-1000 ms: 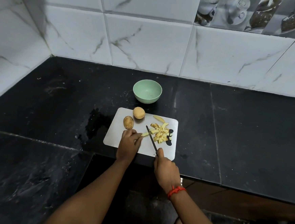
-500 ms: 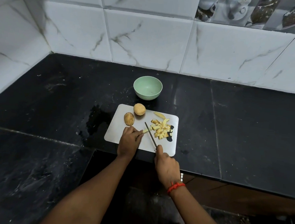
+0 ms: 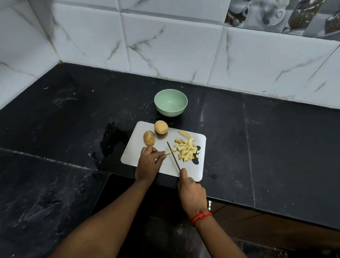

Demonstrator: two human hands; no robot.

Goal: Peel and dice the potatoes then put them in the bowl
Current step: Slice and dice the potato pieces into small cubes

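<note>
On the cutting board (image 3: 132, 154), the left hand (image 3: 148, 163) pinches a potato piece (image 3: 167, 152). The right hand (image 3: 190, 191) grips the knife (image 3: 173, 156), its blade between that piece and the diced pile (image 3: 185, 150). Two whole potatoes (image 3: 149, 138) sit beside the left hand, and the empty green bowl (image 3: 169, 111) stands just behind the board.

No legible text, label, brand, number or sign anywhere. Dark mark (image 3: 196, 161) printed on cutting board (image 3: 136, 152), partly covered by diced potato pieces (image 3: 185, 150): shape only, not readable as letters. Picture tiles (image 3: 296, 14) on wall: crockery images, blurred, no lettering discernible.
</note>
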